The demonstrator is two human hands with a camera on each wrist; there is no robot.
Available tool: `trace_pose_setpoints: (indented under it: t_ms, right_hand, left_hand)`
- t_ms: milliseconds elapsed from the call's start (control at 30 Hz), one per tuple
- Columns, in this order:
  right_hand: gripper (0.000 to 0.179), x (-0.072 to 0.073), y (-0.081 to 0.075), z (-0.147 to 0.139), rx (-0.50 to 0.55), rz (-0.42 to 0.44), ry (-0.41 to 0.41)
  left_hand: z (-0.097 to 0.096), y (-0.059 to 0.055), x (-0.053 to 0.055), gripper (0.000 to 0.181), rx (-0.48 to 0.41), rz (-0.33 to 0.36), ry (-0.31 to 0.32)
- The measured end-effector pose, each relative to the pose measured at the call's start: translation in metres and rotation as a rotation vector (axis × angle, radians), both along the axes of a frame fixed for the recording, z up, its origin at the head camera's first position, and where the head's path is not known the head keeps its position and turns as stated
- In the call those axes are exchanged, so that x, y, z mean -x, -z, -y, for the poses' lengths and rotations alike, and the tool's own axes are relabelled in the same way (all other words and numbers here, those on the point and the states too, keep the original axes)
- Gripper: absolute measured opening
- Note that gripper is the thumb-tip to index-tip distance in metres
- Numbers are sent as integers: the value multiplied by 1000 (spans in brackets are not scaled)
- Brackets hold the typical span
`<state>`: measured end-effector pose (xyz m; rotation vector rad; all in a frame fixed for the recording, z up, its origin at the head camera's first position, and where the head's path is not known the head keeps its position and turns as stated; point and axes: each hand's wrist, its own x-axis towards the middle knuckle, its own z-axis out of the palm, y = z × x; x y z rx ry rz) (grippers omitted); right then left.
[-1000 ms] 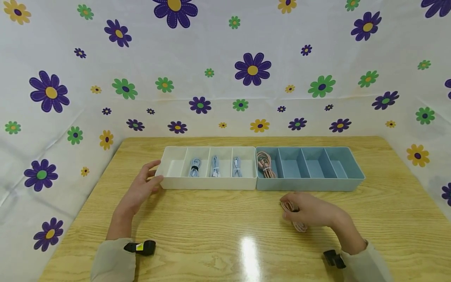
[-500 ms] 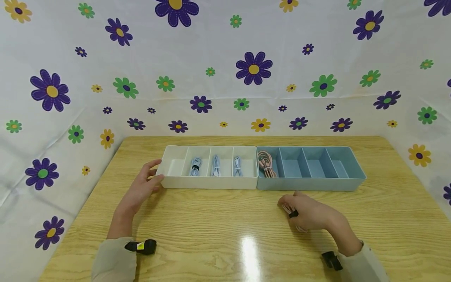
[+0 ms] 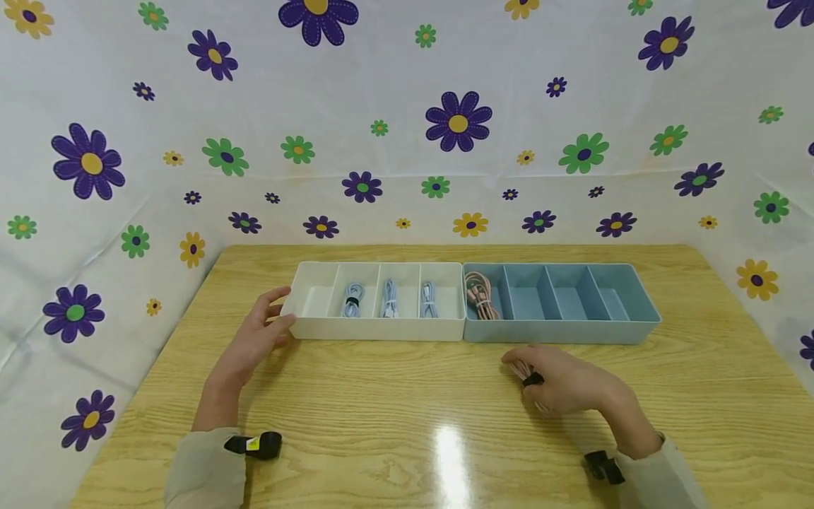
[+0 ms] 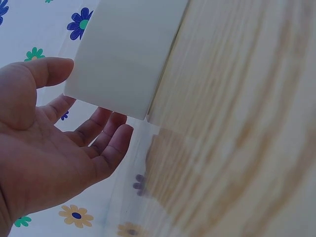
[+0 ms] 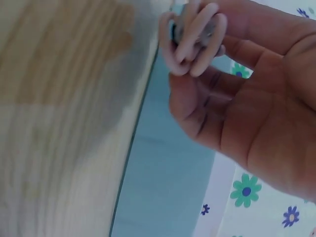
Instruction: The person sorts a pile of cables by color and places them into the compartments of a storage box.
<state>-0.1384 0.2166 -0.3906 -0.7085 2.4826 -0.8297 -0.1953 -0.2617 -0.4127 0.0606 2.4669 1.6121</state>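
My right hand (image 3: 569, 382) pinches a coiled pink cable (image 3: 521, 368) with a black strap round its middle, in front of the blue divided box (image 3: 559, 332). In the right wrist view the cable's loops (image 5: 197, 42) stick out between thumb and fingers. At the left end of the white divided box (image 3: 375, 330), my left hand (image 3: 251, 343) touches the corner with thumb and loosely bent fingers. Blue coiled cables (image 3: 390, 297) lie in three of the white box's compartments. Another pink coiled cable (image 3: 482, 297) lies in the leftmost blue compartment.
The boxes stand end to end on a wooden table (image 3: 362, 417). Behind it and at both sides hangs a white cloth (image 3: 381, 78) printed with flowers. The white box's leftmost compartment and three blue compartments hold nothing.
My right hand has closed further over the pink cable, covering more of it, and has barely shifted. The left hand stays at the white box's end.
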Motion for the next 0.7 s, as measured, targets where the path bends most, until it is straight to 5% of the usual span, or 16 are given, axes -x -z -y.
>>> trace_pose_setpoints:
  t_ms: [233, 533, 700]
  right_hand:
    - [49, 1, -7, -11, 213, 29, 22]
    - [51, 7, -13, -23, 703, 157, 69]
    - [53, 8, -15, -28, 1008, 319, 55]
  left_hand:
    - [0, -1, 0, 64, 7, -5, 0]
    - [0, 0, 1, 64, -1, -7, 2]
    - [0, 0, 1, 64, 0, -8, 6]
